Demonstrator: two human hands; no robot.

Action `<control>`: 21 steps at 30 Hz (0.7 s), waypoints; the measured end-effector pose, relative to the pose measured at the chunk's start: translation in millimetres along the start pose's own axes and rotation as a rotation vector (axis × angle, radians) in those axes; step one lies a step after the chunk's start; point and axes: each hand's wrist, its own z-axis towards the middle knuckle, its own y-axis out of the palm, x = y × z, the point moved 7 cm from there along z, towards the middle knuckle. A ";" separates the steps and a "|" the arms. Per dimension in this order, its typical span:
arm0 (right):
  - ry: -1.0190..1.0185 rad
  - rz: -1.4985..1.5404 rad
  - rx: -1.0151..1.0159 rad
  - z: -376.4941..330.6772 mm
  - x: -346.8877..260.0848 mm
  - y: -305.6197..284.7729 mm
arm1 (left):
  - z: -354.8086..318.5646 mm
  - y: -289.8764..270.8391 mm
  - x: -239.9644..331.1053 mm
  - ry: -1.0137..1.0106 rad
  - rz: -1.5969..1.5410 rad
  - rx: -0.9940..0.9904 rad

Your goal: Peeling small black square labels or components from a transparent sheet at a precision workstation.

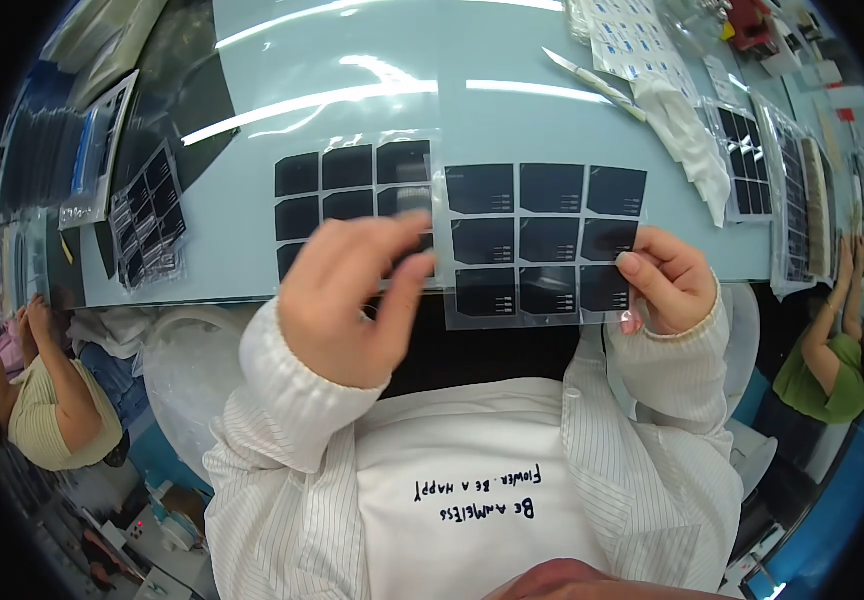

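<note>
1. Clear film sheet [544,245] carrying nine dark rectangular labels in three rows of three; held in the air over the near edge of the table, in front of the person's chest.
2. Pale blue-grey table [372,110], glossy, with bright streaks of ceiling light reflected across it; it fills the upper half of the view.
3. Second label sheet [352,190], lying flat on the table just left of the held one, its lower right part hidden behind the left hand.
4. Left hand [347,300], fingers and thumb pinched together at the left edge of the held sheet, overlapping the flat sheet.
5. Right hand [674,278], thumb and fingers clamped on the right edge of the held sheet.
6. White cloth [690,140], crumpled at the table's far right, beside bagged label sheets [747,165].
7. Bagged label stack [149,215] at the table's left.
8. Seated co-workers: one at far left [47,400], one in green at far right [832,370].
</note>
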 end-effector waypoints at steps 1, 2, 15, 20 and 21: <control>-0.021 0.013 -0.049 1.3 -1.1 -1.5 | 1.2 -2.2 -6.8 -0.104 -0.073 0.013; 0.003 0.054 -0.076 2.1 1.7 -5.4 | 2.2 1.5 -11.5 -0.150 -0.176 0.023; -0.421 -0.734 0.383 -8.2 -67.0 -44.3 | 28.7 35.5 -19.3 -0.243 -0.113 -0.025; -0.836 -1.061 0.264 -7.2 -123.5 -12.4 | 35.3 28.5 -3.1 -0.019 0.206 -0.049; -0.963 -1.144 0.195 -5.9 -129.4 2.4 | 39.0 28.0 -4.0 -0.014 0.204 -0.055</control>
